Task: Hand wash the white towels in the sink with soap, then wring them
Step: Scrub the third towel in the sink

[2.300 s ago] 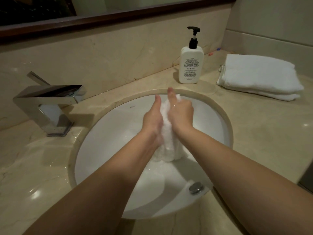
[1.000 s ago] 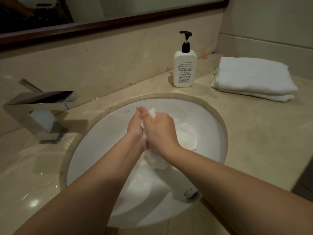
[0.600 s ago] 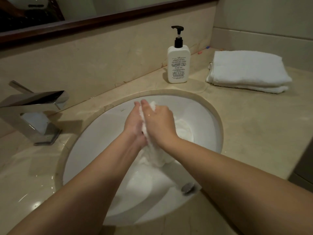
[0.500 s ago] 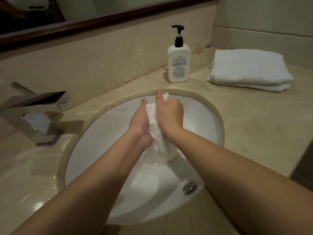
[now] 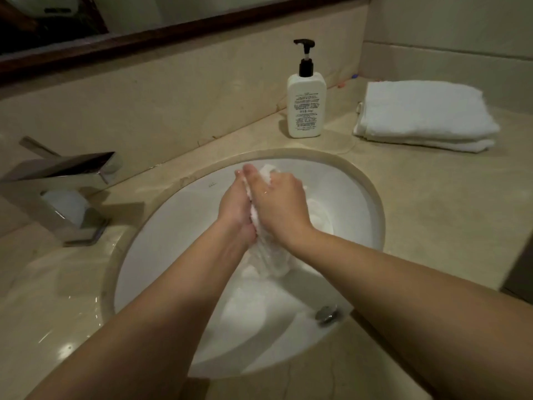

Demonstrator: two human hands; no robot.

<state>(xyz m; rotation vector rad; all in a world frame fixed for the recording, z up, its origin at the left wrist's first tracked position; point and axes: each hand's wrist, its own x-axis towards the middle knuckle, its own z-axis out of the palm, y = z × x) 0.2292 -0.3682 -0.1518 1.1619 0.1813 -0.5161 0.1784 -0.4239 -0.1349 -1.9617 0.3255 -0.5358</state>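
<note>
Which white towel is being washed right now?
The wet towel bunched between both hands, left and right, over the sink; the folded towels lie untouched on the counter.

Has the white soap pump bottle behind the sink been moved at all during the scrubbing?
No. The white soap pump bottle stands in the same spot beside the folded white towels; only the head camera shifted.
</note>
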